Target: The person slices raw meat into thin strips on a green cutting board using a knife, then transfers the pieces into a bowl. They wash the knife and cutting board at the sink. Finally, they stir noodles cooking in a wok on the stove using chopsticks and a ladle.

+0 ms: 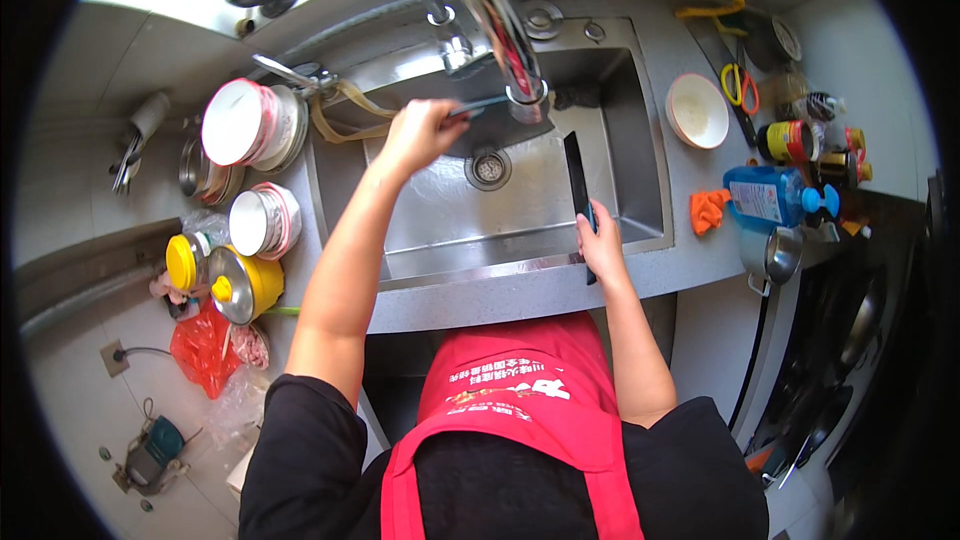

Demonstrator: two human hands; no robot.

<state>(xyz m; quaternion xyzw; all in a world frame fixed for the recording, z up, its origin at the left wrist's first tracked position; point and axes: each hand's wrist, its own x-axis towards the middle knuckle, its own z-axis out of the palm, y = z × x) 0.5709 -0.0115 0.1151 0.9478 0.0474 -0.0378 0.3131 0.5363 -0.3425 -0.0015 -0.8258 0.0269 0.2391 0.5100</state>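
Observation:
My left hand (424, 131) is closed around the handle of a dark, broad-bladed kitchen knife (506, 131), partly hidden behind the chrome faucet (487, 7). Its blade lies over the stainless steel sink (420, 202), beside the drain strainer (489, 169). Near the sink's front right, my right hand (601, 240) grips a black-bladed knife (576, 176) with some blue at the handle. That blade points away from me and is seen nearly edge-on. Whether water runs from the spout cannot be made out.
Stacked bowls (236, 124) and a yellow pot (259, 285) stand left of the sink. On the right are a white bowl (697, 111), scissors (739, 86), an orange cloth (707, 211) and a blue pump bottle (765, 193). The counter's front edge (480, 304) runs before me.

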